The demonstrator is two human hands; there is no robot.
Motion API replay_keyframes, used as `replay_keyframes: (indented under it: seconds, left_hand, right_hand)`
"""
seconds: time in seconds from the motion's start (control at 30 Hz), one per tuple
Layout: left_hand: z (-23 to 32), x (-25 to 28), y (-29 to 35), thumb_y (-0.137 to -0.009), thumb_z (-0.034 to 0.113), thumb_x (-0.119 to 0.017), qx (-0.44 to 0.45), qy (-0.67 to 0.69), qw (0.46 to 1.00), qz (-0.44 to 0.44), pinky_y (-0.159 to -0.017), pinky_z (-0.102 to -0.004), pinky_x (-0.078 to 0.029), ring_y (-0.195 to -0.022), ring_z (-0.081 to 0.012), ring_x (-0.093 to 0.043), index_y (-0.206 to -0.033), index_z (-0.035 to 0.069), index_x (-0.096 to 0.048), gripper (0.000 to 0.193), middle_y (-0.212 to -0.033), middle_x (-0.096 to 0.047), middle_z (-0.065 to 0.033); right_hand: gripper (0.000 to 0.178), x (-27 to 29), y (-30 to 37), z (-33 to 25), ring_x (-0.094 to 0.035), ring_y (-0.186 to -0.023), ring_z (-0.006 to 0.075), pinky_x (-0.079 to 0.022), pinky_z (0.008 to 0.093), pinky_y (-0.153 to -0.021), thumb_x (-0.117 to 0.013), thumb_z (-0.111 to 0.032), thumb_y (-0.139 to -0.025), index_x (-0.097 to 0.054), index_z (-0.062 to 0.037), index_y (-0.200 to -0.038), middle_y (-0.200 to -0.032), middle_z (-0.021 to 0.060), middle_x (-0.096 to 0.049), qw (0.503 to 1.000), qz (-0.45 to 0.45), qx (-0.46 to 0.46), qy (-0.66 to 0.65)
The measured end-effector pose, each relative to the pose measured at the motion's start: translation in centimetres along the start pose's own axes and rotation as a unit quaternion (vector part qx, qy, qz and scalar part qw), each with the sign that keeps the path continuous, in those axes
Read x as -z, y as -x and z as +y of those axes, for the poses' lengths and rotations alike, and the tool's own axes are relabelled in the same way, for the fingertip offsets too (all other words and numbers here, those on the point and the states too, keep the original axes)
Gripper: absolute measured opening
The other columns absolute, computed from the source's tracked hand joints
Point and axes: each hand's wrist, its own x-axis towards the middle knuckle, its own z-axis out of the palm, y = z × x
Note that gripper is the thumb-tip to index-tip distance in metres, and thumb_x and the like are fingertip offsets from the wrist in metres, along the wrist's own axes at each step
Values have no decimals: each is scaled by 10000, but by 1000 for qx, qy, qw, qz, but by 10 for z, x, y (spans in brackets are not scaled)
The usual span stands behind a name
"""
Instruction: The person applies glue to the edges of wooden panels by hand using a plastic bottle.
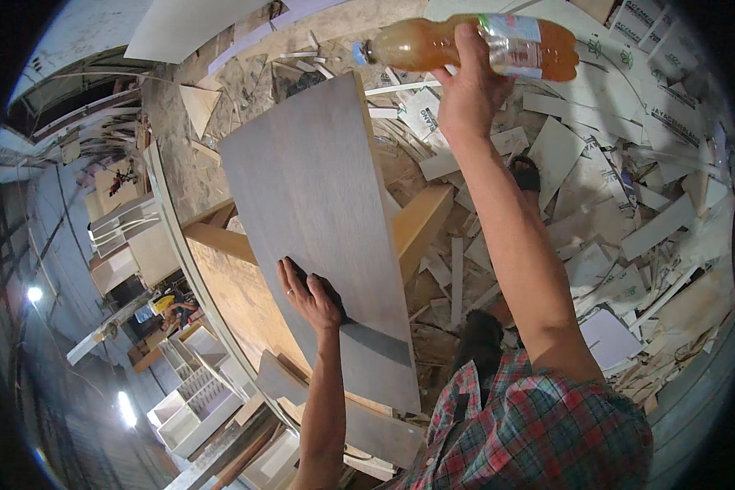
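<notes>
Grey wood-grain board [302,188] sat smack in the middle of the frame, running at an angle, with tan wooden pieces [423,224] poking out from beneath it. Left hand [310,300] lay on its face below centre, fingers loosely spread near the left edge, touching but not clutching anything that I could see. Some darker band [376,343] ran off to the right of it; couldn't say if that was shadow or damp. Right hand [472,90] was up top, right of centre, wrapped snugly round a plastic bottle [416,45] of cloudy amber liquid, held sideways, pale blue cap [359,53] pointing left. I'd call it the steady-the-board, handle-the-bottle step, and the next move probably called for a firm bottle grip and a calm left palm. Further out, pale offcuts [657,224] littered the right side and white shelving [208,423] stood lower left.
</notes>
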Motion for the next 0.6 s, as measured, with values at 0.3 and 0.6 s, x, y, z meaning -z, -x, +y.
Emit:
replay_keyframes:
  seconds: [0.3,0.6]
  left_hand:
    - [10,-2,-1,-977,308,-394,12,8,1000,12,-1146,-488,-249,-1403,-412,-313,-1452,-25,-401,580,-1522,-336,-259]
    - [-2,-2,2,-988,336,-404,-10,1,1000,25,-1138,-493,-260,-1389,-423,-332,-1447,-26,-408,584,-1512,-342,-272]
  right_hand:
    - [533,131,122,25,-505,-1216,240,-479,450,-974,-651,-49,-917,-468,-144,-1409,-1316,80,-531,974,2,-19,225]
    - [626,93,117,2,-519,-1178,211,-495,388,-919,-738,-191,-844,-417,-54,-1363,-1290,105,-535,991,44,-67,106]
